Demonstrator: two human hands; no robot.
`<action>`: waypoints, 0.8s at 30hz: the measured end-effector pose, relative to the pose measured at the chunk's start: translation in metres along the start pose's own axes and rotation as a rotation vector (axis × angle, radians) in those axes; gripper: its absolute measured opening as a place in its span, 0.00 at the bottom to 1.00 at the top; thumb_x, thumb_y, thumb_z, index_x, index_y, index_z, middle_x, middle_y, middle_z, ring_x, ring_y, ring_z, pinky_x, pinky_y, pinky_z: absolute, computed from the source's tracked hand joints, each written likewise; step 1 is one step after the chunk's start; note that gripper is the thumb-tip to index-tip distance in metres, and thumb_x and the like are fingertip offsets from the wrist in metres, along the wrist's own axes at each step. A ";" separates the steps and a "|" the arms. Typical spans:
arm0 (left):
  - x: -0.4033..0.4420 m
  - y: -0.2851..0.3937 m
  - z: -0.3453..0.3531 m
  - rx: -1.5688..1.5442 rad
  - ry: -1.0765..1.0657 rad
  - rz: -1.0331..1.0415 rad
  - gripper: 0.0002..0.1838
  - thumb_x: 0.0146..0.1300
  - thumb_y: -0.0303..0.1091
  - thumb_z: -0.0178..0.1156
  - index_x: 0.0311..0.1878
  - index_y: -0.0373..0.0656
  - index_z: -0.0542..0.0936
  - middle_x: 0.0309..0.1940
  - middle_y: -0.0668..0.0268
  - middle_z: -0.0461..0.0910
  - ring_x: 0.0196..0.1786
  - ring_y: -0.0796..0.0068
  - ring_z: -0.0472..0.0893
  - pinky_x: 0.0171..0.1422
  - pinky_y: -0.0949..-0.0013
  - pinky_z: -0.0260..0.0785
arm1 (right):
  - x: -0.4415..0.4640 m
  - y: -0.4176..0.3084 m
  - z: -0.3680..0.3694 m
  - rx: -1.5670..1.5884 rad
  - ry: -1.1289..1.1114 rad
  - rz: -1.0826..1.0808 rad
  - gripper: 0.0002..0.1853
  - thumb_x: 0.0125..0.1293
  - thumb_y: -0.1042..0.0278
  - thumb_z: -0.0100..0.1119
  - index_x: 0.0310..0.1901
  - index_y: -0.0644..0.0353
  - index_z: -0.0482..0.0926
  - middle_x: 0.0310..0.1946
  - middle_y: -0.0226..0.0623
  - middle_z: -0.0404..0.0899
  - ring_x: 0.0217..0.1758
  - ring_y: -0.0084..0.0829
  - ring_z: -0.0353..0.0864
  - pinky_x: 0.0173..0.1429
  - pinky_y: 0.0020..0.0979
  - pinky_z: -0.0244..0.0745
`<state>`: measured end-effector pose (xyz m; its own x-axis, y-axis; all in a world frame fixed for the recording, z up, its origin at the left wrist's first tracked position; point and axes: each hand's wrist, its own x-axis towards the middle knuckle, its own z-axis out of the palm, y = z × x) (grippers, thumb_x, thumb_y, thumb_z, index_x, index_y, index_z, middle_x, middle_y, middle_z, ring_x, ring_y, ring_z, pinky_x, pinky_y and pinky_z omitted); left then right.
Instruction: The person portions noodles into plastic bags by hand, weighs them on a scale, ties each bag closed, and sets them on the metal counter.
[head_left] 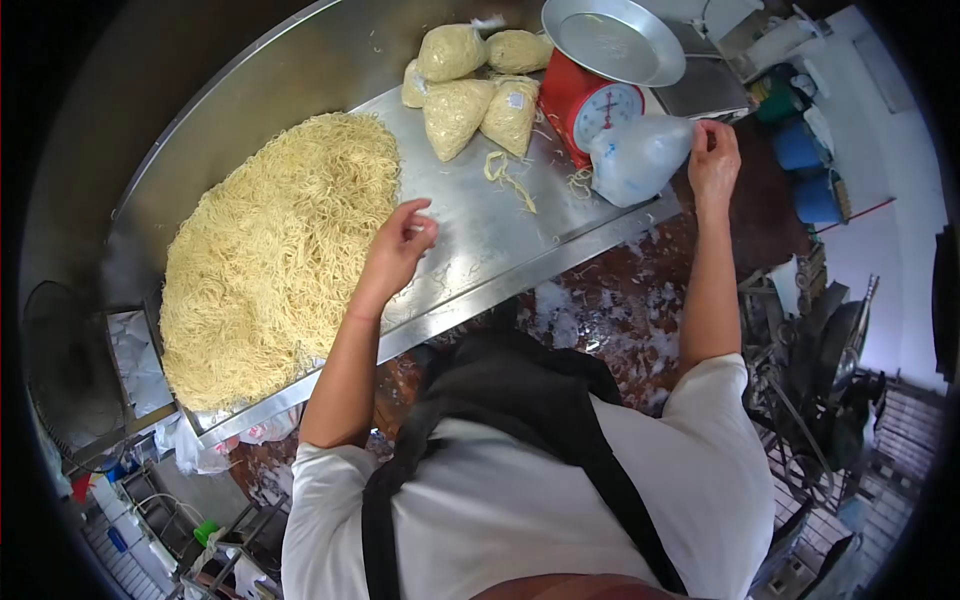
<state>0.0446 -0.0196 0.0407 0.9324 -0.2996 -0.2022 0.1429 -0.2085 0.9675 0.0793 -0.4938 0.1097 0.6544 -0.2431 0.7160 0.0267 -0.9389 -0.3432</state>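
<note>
A large mound of pale yellow noodles (pixel 285 250) covers the left part of the metal table (pixel 460 240). My left hand (pixel 397 250) hovers at the mound's right edge, its fingers loosely bent and apart, with nothing visible in them. Out at the table's right end, my right hand (pixel 714 165) pinches the edge of a clear plastic bag (pixel 640 160) with blue print. The bag looks puffed and rests by the table edge, in front of a red dial scale (pixel 590 105). On the scale sits a round metal pan (pixel 613 42).
Several filled bags of noodles (pixel 458 115) are grouped at the back, left of the scale. Loose noodle strands (pixel 510 180) lie on the tabletop. Blue buckets (pixel 808 170) stand beyond the right end, and a fan (pixel 75 370) is at far left. The red-brown floor (pixel 610 290) has white patches.
</note>
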 end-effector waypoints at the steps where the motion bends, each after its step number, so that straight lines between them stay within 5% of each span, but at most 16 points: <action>1: -0.011 -0.009 -0.007 -0.023 0.007 -0.025 0.22 0.70 0.31 0.61 0.65 0.40 0.72 0.41 0.66 0.80 0.38 0.78 0.80 0.42 0.74 0.73 | 0.003 -0.003 -0.004 -0.015 0.032 -0.037 0.06 0.66 0.71 0.62 0.37 0.65 0.80 0.35 0.47 0.79 0.37 0.42 0.81 0.41 0.39 0.75; 2: -0.022 -0.018 -0.016 -0.042 0.012 -0.051 0.21 0.70 0.32 0.61 0.64 0.40 0.73 0.41 0.67 0.80 0.38 0.78 0.80 0.42 0.74 0.73 | 0.004 -0.008 -0.009 -0.029 0.032 -0.042 0.06 0.69 0.70 0.60 0.40 0.65 0.79 0.36 0.45 0.80 0.40 0.39 0.81 0.44 0.38 0.79; 5: -0.051 -0.034 -0.045 -0.085 0.015 -0.077 0.20 0.72 0.34 0.60 0.63 0.39 0.74 0.42 0.67 0.81 0.39 0.78 0.80 0.42 0.74 0.73 | 0.005 -0.028 -0.013 0.705 0.042 0.459 0.07 0.73 0.68 0.57 0.46 0.63 0.78 0.43 0.42 0.82 0.44 0.35 0.81 0.51 0.38 0.82; 9: -0.095 -0.056 -0.085 -0.113 0.032 -0.115 0.19 0.73 0.34 0.58 0.63 0.38 0.74 0.44 0.65 0.82 0.39 0.78 0.80 0.43 0.73 0.73 | -0.015 -0.090 -0.031 1.066 0.304 0.556 0.06 0.74 0.70 0.55 0.43 0.63 0.74 0.53 0.43 0.79 0.48 0.35 0.80 0.54 0.48 0.82; 13: -0.137 -0.078 -0.123 -0.185 0.011 -0.141 0.18 0.75 0.37 0.57 0.62 0.38 0.75 0.44 0.65 0.82 0.39 0.78 0.80 0.44 0.73 0.74 | -0.077 -0.085 -0.008 1.609 0.311 0.621 0.08 0.76 0.62 0.51 0.41 0.57 0.73 0.41 0.38 0.80 0.46 0.34 0.80 0.53 0.46 0.81; 14: -0.146 -0.083 -0.132 -0.210 0.005 -0.152 0.18 0.75 0.38 0.56 0.62 0.38 0.75 0.44 0.64 0.82 0.39 0.78 0.80 0.44 0.73 0.74 | -0.104 -0.084 0.009 1.826 0.156 0.562 0.08 0.75 0.61 0.52 0.42 0.56 0.74 0.37 0.35 0.79 0.45 0.32 0.81 0.52 0.42 0.82; 16: -0.158 -0.083 -0.147 -0.261 -0.016 -0.147 0.19 0.76 0.41 0.54 0.61 0.39 0.75 0.45 0.64 0.82 0.40 0.78 0.80 0.45 0.73 0.74 | -0.128 -0.164 0.020 1.810 0.074 0.790 0.12 0.74 0.58 0.54 0.47 0.57 0.77 0.31 0.29 0.77 0.40 0.29 0.80 0.56 0.37 0.80; 17: -0.162 -0.081 -0.152 -0.287 -0.023 -0.142 0.20 0.77 0.43 0.53 0.61 0.39 0.75 0.46 0.64 0.82 0.40 0.78 0.80 0.45 0.73 0.74 | -0.128 -0.237 0.017 1.555 0.152 1.056 0.16 0.74 0.55 0.55 0.51 0.59 0.79 0.28 0.26 0.77 0.37 0.28 0.79 0.60 0.36 0.77; 18: -0.163 -0.078 -0.157 -0.292 -0.051 -0.115 0.25 0.78 0.51 0.49 0.61 0.38 0.76 0.46 0.63 0.82 0.40 0.77 0.80 0.46 0.72 0.75 | -0.163 -0.218 0.051 2.036 -0.361 1.190 0.15 0.73 0.56 0.56 0.51 0.58 0.80 0.32 0.26 0.80 0.40 0.29 0.81 0.59 0.35 0.78; 20: -0.158 -0.070 -0.167 -0.367 -0.048 -0.116 0.28 0.78 0.55 0.47 0.61 0.37 0.75 0.46 0.64 0.82 0.41 0.77 0.80 0.46 0.71 0.75 | -0.203 -0.221 0.091 2.009 -1.089 0.947 0.15 0.70 0.59 0.58 0.51 0.57 0.83 0.38 0.28 0.84 0.42 0.30 0.84 0.55 0.34 0.79; 24: -0.150 -0.036 -0.195 -0.444 -0.018 -0.118 0.32 0.76 0.58 0.47 0.64 0.37 0.73 0.51 0.62 0.80 0.43 0.74 0.79 0.49 0.69 0.76 | -0.263 -0.375 0.092 0.566 -1.066 -0.053 0.14 0.63 0.63 0.64 0.49 0.57 0.85 0.42 0.33 0.86 0.42 0.32 0.85 0.47 0.34 0.81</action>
<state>-0.0358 0.2149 0.0654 0.8956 -0.3151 -0.3140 0.3802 0.1758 0.9080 -0.0334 -0.0555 -0.0064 0.9301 0.3660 -0.0321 0.2253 -0.6373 -0.7369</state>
